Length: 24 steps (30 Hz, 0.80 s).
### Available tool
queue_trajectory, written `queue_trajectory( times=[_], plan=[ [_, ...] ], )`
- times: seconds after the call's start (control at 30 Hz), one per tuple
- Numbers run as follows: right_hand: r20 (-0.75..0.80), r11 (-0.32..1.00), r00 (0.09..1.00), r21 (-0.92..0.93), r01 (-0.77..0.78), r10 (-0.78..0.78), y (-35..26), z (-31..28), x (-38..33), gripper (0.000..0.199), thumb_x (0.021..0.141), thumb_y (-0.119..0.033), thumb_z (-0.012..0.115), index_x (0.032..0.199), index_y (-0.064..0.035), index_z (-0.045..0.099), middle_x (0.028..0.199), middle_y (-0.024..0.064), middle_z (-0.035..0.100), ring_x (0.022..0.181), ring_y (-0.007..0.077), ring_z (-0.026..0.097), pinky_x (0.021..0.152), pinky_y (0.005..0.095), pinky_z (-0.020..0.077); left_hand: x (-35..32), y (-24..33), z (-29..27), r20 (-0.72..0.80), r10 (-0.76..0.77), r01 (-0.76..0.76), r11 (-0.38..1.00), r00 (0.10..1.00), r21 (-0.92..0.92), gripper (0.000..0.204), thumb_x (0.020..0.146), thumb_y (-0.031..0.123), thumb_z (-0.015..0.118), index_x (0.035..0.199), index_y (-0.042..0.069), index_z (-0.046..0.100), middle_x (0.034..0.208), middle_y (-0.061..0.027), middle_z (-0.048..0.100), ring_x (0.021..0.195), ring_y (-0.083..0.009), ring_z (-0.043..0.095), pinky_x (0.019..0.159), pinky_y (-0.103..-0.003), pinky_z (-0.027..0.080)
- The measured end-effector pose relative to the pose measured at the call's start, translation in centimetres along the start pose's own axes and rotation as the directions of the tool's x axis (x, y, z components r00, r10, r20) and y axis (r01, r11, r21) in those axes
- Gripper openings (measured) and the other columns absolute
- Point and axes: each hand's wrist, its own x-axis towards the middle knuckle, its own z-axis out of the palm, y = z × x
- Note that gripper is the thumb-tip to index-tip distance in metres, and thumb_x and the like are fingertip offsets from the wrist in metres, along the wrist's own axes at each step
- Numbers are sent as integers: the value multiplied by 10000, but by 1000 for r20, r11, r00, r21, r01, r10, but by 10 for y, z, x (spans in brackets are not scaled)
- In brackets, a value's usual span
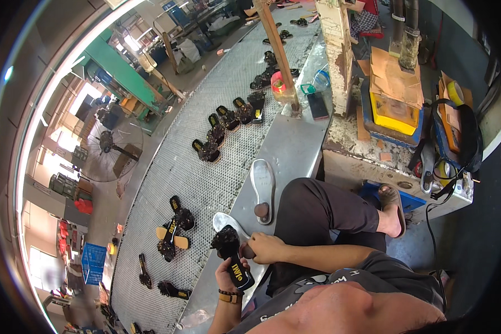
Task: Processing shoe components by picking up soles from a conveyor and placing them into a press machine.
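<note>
My left hand [226, 274], with a band at its wrist, is closed around a black slide sandal [239, 273] with a dark, ruffled, glittery strap and gold lettering on its insole. My right hand [265, 248] is curled shut just beside the sandal, next to a brown rounded piece [247, 251]; what its fingers grip is partly hidden. Behind the sandal, a whitish sole-shaped form [224, 220] shows in part. A similar clear sole-shaped form [263, 186] with a brown round knob at its heel lies on the metal ledge [292, 142] by my knee.
Left of the ledge runs a perforated conveyor [167, 167] carrying several black sandals [209, 150]. Farther up stand a wooden post [277, 47] and a phone [317, 106]. At right, a worn bench [367, 161] bears a yellow box [394, 114] and tape rolls [455, 93].
</note>
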Motion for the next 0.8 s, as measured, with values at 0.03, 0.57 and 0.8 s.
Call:
queue_trajectory(
  times=[0.03, 0.57, 0.8],
  plan=[
    [-2, 1000, 1000, -3, 10, -10, -2, -2, 3, 379, 812, -176, 784, 1137, -14, 677, 983, 188, 674, 946, 342, 715, 758, 424, 612, -4, 2, -1, -30, -5, 3, 999, 1000, -52, 430, 964, 247, 554, 1216, -101, 570, 926, -240, 686, 779, -340, 679, 745, -406, 604],
    [190, 650, 981, 751, -114, -48, -37, -146, -122, 849, 888, -114, 658, 1613, 3, 232, 1635, 240, 326, 1530, 329, 333, 1236, 388, 265, 25, 18, 71, 92, 704, -658, 598, 704, 457, 387, 1099, 239, 466, 1417, 28, 531, 1260, -115, 658, 1059, -194, 661, 903, -354, 552],
    [-268, 786, 959, 610, 99, 87, -13, -109, -162, 595, 853, -80, 637, 1418, 56, 507, 1574, 324, 372, 1471, 420, 415, 1191, 463, 349, 37, -96, 152, 424, 226, -426, 775, 877, 467, 400, 1093, 281, 467, 1362, 3, 569, 1259, -138, 680, 1103, -206, 671, 988, -373, 534]
  ],
)
